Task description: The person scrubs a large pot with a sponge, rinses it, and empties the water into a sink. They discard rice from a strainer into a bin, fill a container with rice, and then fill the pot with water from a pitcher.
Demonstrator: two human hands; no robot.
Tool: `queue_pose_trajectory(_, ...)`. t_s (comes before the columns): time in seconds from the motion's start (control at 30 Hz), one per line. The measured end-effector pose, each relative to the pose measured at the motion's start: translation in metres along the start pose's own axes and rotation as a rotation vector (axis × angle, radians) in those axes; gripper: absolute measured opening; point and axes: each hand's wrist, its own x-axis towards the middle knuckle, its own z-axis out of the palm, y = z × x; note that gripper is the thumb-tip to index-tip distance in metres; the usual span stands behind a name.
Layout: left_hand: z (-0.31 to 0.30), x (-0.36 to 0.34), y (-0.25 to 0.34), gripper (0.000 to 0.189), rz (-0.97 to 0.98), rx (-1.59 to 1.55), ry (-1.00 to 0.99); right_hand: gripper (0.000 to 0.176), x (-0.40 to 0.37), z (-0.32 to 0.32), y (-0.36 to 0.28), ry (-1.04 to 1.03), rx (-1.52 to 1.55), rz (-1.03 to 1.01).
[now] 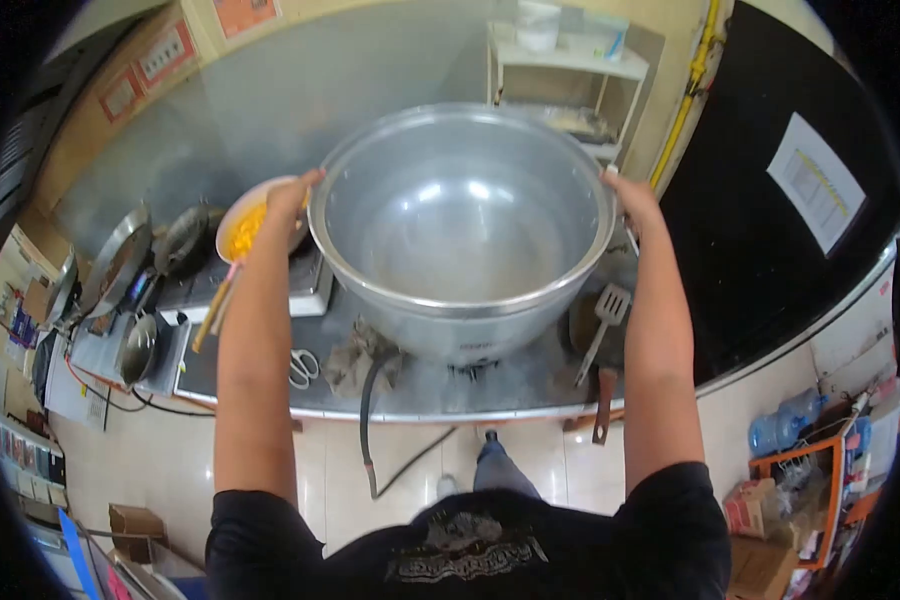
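A large, wide aluminium pot is held out in front of me over the metal counter. My left hand is closed on its left side near the rim, and my right hand grips the opposite side. The inside of the pot looks bare and shiny. Just beyond my left forearm is a pink bowl of yellow food. Below my right hand, a slotted spatula lies beside a pan's brown handle. Dark burner parts peek out beneath the pot.
A crumpled cloth, white-handled scissors and a black hose are at the counter's front. Several pans line the left. Behind the pot stands a white shelf. Water jugs sit at lower right.
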Motion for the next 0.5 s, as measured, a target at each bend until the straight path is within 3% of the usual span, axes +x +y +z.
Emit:
queue_pose_trajectory(0.07, 0.007, -0.045, 0.024, 0.067, -0.017, -0.177, -0.088, 0.059, -0.027, -0.004, -0.006, -0.006, -0.008, 0.023)
queue_pose_trajectory(0.1, 0.010, -0.049, 0.033, 0.067, 0.008, -0.192, -0.072, 0.062, -0.032, -0.004, -0.007, -0.001, -0.028, 0.036)
queue_pose_trajectory(0.17, 0.011, -0.051, 0.027, 0.055, -0.066, -0.296, -0.232, 0.067, -0.027, -0.006, 0.003, -0.030, 0.003, 0.135)
queue_pose_trajectory(0.23, 0.010, -0.030, 0.014, 0.052, -0.217, -0.362, -0.251, 0.068, -0.012, -0.014, 0.011, -0.261, -0.026, 0.289)
queue_pose_trajectory(0.27, 0.008, -0.040, 0.017, 0.052, -0.218, -0.392, -0.282, 0.063, 0.028, -0.008, 0.052, -0.376, 0.172, 0.283)
queue_pose_trajectory(0.3, 0.009, -0.051, 0.021, 0.053, -0.218, -0.420, -0.313, 0.059, -0.016, -0.005, 0.017, -0.363, 0.213, 0.251)
queue_pose_trajectory(0.4, 0.012, -0.035, 0.003, 0.067, -0.174, -0.568, -0.328, 0.061, 0.001, -0.008, 0.045, -0.532, 0.290, 0.288)
queue_pose_trajectory(0.47, 0.007, -0.045, -0.006, 0.081, -0.385, -0.653, -0.248, 0.070, -0.019, -0.007, 0.042, -0.555, 0.336, 0.226)
queue_pose_trajectory(0.5, 0.002, -0.052, -0.018, 0.089, -0.305, -0.759, -0.310, 0.075, -0.025, -0.008, 0.049, -0.589, 0.405, 0.197)
